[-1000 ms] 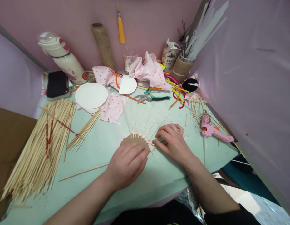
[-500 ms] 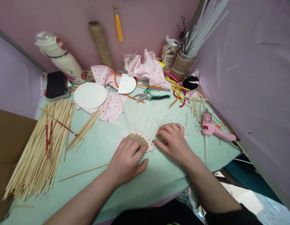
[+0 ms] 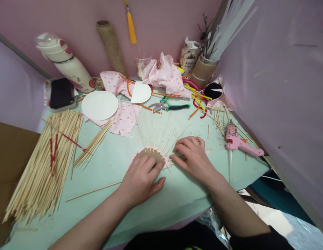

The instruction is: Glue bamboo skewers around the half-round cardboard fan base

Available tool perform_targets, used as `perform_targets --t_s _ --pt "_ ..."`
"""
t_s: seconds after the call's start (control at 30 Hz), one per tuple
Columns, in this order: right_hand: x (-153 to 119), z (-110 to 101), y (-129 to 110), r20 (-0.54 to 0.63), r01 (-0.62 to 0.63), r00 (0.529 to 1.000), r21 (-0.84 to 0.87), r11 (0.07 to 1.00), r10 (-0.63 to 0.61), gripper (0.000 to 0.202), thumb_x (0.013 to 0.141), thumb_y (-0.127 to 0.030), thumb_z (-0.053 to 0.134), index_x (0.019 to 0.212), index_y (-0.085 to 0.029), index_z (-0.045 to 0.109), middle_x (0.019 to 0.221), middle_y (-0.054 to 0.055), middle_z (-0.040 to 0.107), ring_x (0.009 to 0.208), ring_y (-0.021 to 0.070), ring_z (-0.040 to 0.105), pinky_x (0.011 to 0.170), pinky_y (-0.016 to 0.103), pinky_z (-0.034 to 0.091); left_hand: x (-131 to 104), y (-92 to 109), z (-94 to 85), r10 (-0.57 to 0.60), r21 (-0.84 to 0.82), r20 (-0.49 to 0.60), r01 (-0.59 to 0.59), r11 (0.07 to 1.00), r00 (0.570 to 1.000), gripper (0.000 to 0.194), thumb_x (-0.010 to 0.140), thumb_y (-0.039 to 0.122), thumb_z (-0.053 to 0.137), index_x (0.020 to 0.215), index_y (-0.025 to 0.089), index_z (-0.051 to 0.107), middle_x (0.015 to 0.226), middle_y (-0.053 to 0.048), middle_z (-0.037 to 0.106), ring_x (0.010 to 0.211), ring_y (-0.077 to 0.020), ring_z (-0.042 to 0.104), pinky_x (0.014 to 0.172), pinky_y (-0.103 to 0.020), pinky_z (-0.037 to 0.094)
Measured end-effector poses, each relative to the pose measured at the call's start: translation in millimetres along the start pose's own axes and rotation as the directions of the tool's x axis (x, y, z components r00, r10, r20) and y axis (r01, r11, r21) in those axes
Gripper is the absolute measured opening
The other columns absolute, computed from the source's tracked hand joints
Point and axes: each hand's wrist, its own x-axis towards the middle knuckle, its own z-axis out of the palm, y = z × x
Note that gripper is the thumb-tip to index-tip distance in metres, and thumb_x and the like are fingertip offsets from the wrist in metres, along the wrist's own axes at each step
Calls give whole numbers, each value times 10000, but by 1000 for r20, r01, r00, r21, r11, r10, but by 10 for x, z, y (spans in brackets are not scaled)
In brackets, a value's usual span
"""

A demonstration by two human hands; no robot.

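Note:
A brown cardboard piece [image 3: 152, 155] edged with pink fabric lies on the green table. Several thin sticks [image 3: 158, 130] fan out from its far edge, away from me. My left hand [image 3: 143, 177] lies over the near part of the cardboard, fingers spread and pressing on it, and hides much of it. To the right, my right hand [image 3: 191, 158] is curled with its fingertips at the sticks on the right side. Thumb and fingers are close together around a stick there. One loose stick [image 3: 95, 191] lies left of my left hand.
A large stick bundle [image 3: 43, 166] and a smaller one [image 3: 95, 142] lie left. White discs [image 3: 100, 105], pruning shears [image 3: 169, 106] and pink fabric [image 3: 165, 74] lie behind. A pink glue gun [image 3: 239, 142] is right; a bottle [image 3: 70, 67] stands back left.

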Motion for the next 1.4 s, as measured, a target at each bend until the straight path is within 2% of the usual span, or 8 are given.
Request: perform_targets --t_s 0.7,1.4 --pt "23 36 -58 9 -28 1000 -4 1000 28 126 859 -279 734 851 -218 624 984 23 677 1017 238 554 977 444 280 7 23 3 -49 -52 6 49 997 999 302 878 291 611 1124 126 668 860 -92 614 816 -259 543 731 -418 477" --pt "25 28 -65 16 -39 999 -13 999 39 87 898 -298 666 855 -233 629 1000 37 686 1032 241 555 990 452 272 19 25 -11 -85 -88 48 89 992 995 286 887 290 596 1124 143 662 867 -86 596 813 -247 541 721 -402 468"
